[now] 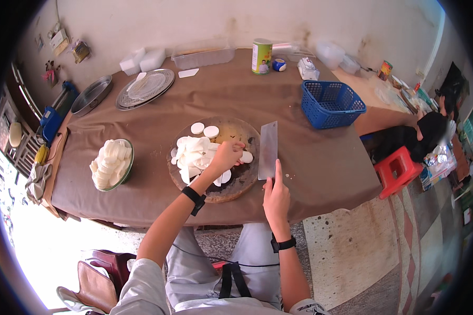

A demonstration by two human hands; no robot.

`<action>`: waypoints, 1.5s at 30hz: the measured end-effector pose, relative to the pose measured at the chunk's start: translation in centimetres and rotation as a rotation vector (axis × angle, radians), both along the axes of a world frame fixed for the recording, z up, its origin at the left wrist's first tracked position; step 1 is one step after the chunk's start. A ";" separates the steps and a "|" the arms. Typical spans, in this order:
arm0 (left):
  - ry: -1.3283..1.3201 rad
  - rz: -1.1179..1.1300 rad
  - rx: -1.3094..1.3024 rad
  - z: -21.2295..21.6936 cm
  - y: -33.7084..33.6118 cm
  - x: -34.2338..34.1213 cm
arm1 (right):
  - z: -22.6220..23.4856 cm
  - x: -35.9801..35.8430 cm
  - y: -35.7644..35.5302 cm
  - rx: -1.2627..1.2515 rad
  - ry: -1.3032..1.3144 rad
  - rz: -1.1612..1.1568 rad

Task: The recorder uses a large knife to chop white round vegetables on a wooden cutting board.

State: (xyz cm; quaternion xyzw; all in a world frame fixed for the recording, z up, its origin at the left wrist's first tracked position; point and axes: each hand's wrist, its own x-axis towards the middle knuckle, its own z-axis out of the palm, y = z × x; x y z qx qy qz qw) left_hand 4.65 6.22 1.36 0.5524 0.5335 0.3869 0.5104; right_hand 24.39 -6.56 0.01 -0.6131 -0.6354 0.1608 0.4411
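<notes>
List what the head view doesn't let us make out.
All head view:
Cleaver: handle hidden by the right hand.
Left hand: its own back hides whether it grips anything.
Bowl: inside covered by heaped white slices.
Right sleeve: cut by the lower edge.

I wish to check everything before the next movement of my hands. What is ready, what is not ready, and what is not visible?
1. Cleaver held in right hand: ok.
2. Left hand apart from the blade: ok, a gap shows.
3. Board free of white slices: not ok, they are piled on it.
4. Bowl has room: not ok, heaped with slices.
5. Board steady underneath: cannot tell, underside hidden.
</notes>
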 end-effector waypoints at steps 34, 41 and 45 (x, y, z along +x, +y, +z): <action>1.050 0.042 0.460 -1.9 -3.5 0.9 | 3.6 -1.8 -0.5 -0.019 -0.622 0.152; 1.090 0.001 0.469 -1.5 -3.2 0.5 | 4.2 -3.6 0.9 -0.120 -0.732 0.154; 1.108 -0.017 0.483 -1.4 -3.2 0.6 | 3.7 -4.2 3.0 -0.087 -0.726 0.152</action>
